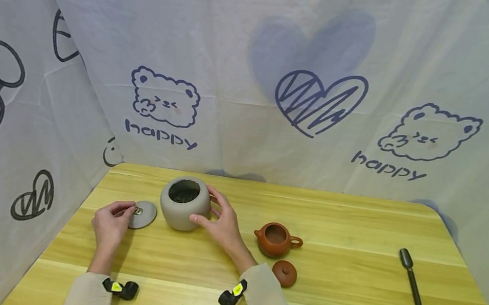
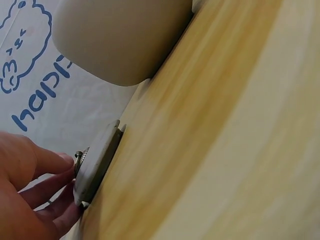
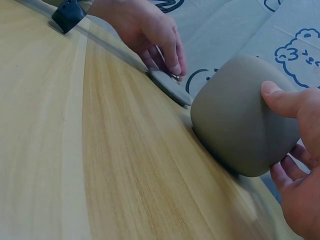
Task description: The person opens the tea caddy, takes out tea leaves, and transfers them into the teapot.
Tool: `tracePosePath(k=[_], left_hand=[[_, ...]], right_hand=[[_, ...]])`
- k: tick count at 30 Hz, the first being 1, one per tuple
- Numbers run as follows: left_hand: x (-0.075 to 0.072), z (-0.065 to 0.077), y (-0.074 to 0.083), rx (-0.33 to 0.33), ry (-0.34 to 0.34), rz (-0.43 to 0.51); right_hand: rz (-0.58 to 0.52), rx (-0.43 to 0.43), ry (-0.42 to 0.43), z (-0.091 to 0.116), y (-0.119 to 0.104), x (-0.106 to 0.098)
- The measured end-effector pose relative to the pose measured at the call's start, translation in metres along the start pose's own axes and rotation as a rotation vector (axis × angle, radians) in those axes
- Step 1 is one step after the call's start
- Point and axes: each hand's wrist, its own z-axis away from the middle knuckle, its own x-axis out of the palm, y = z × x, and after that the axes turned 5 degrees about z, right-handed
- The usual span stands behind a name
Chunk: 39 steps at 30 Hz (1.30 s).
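Observation:
With thumb and fingertips my left hand point(image 1: 112, 221) pinches the small metal knob of a round grey lid point(image 1: 146, 217), which lies at the tabletop on the left. Just right of the lid stands a rounded grey jar point(image 1: 181, 215), its mouth uncovered and dark loose contents point(image 1: 184, 197) visible inside. My right hand point(image 1: 225, 226) holds the jar from its right side, thumb on the front and fingers around the back. In the right wrist view the thumb and fingertips touch the jar wall point(image 3: 240, 120). The left wrist view shows the knob point(image 2: 78, 162) at the fingertips.
A reddish-brown clay teapot point(image 1: 273, 248) stands open right of my right hand, with its round lid point(image 1: 284, 275) in front of it, close to my right sleeve. Far right lies a dark scoop point(image 1: 413, 285). A printed cloth point(image 1: 239, 121) hangs behind the wooden table point(image 1: 345, 300).

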Motion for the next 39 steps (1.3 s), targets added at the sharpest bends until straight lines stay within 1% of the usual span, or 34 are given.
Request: tracePosePath(k=[3, 11, 13, 20, 22, 26, 29, 33, 37, 39], left_hand=[[-0.001, 0.000, 0.001, 0.001, -0.012, 0.005], [-0.003, 0.005, 0.011, 0.010, -0.105, -0.009], [-0.003, 0.006, 0.014, 0.017, -0.124, 0.002], [-0.001, 0.007, 0.024, 0.031, -0.261, 0.104], [0.000, 0.008, 0.025, 0.049, -0.295, 0.142], [0.003, 0.008, 0.030, 0.093, -0.351, 0.259], [0.005, 0.009, 0.032, 0.119, -0.394, 0.321], [0.007, 0.011, 0.034, 0.139, -0.464, 0.319], [0.010, 0.014, 0.034, 0.156, -0.538, 0.311], [0.013, 0.014, 0.034, 0.163, -0.561, 0.322]], right_hand=[[-0.010, 0.003, -0.001, 0.000, 0.000, 0.000], [0.000, 0.018, -0.007, 0.000, 0.003, 0.000], [-0.003, 0.016, -0.015, 0.000, 0.003, -0.001], [-0.006, 0.018, -0.008, 0.002, -0.003, -0.006], [0.008, 0.023, 0.001, 0.003, -0.005, -0.007], [0.037, 0.031, 0.017, 0.004, -0.010, -0.010], [0.055, 0.039, 0.027, 0.005, -0.013, -0.013], [0.074, 0.037, 0.029, 0.008, -0.017, -0.019], [0.056, 0.027, 0.019, 0.012, -0.026, -0.025], [0.047, 0.020, 0.014, 0.015, -0.030, -0.029]])
